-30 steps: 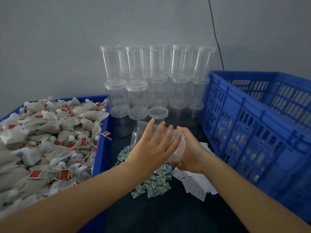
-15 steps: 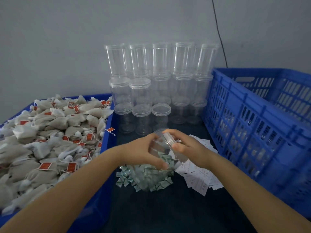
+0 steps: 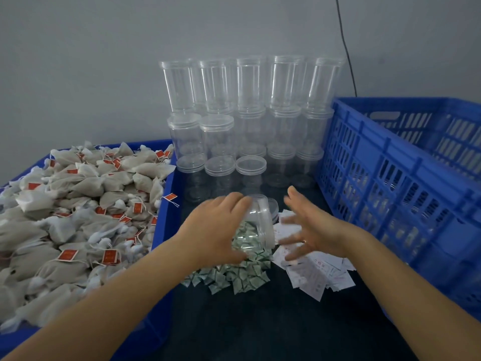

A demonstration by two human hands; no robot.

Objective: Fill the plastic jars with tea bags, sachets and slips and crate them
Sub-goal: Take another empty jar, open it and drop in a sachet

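Evidently early — left hand (image 3: 213,230) grips one jar (image 3: 256,225) over sachets (image 3: 234,277); right hand (image 3: 309,230) fingers spread, empty; crate (image 3: 390,183) apparently unfilled.

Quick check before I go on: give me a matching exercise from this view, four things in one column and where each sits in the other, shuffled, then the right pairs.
Things
1. tea bags
2. green sachets
3. paper slips
4. stacked empty jars

Places
A. against the back wall, in tiers
B. loose on the dark surface, under the right hand
C. heaped in the blue tray on the left
D. piled on the dark surface below the held jar, which the left hand grips

Pairs: 1-C, 2-D, 3-B, 4-A
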